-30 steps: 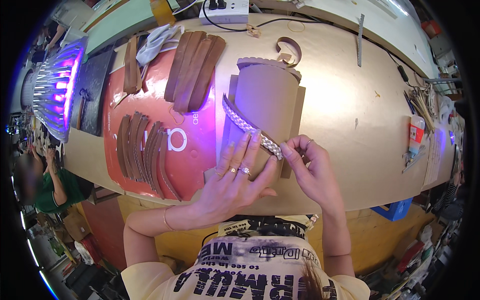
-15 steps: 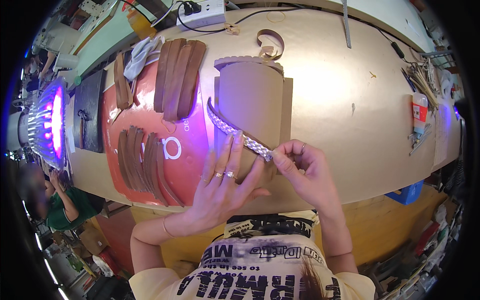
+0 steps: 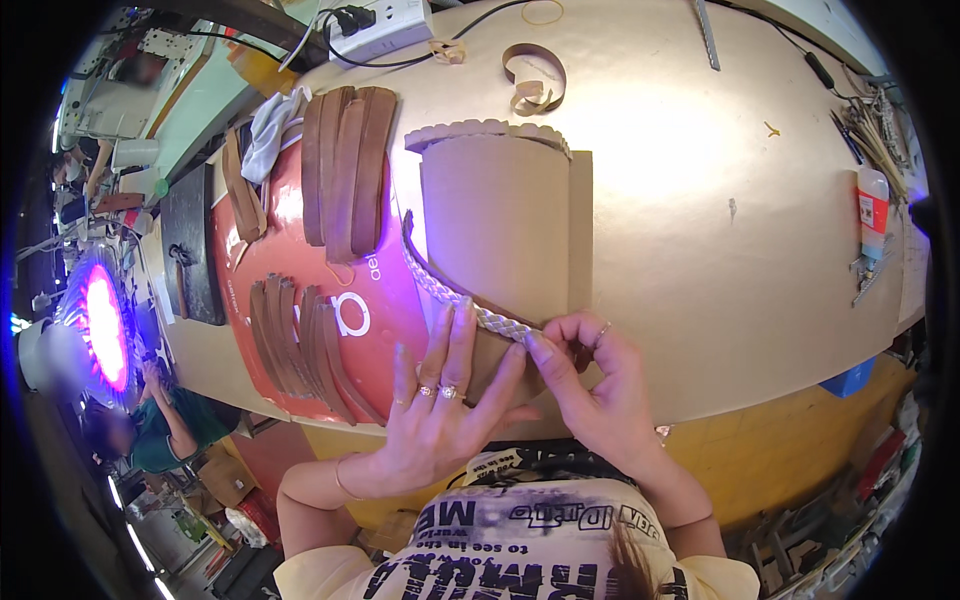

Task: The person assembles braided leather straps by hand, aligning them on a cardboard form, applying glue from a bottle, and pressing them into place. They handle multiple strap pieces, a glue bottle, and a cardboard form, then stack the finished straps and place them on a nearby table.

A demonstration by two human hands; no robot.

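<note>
A pale, shiny braided strip [image 3: 432, 284] with a dark brown strip along its edge curves across the near end of a rounded brown cardboard form [image 3: 490, 205]. My left hand [image 3: 440, 410] lies over the near part of it, fingers stretched and spread, the fingertips pressing on the braid. At the braid's right end, my right hand [image 3: 595, 375] pinches it between thumb and bent fingers. The braid's far-left tip lies free beside the form. My hands partly cover the form's near end.
Brown leather-like strips [image 3: 350, 170] and shorter strips [image 3: 285, 335] lie on a red sheet [image 3: 350, 375] at left. A glowing lamp [image 3: 100, 325] stands farther left, near a co-worker in green [image 3: 175, 430]. A power strip [image 3: 380, 30], coiled band [image 3: 535, 80] and bottle [image 3: 873, 205] surround the work.
The whole view has shifted slightly. My right thumb now presses on top of the braid's end, and its fingers are curled more beneath. My left hand stays spread on the braid.
</note>
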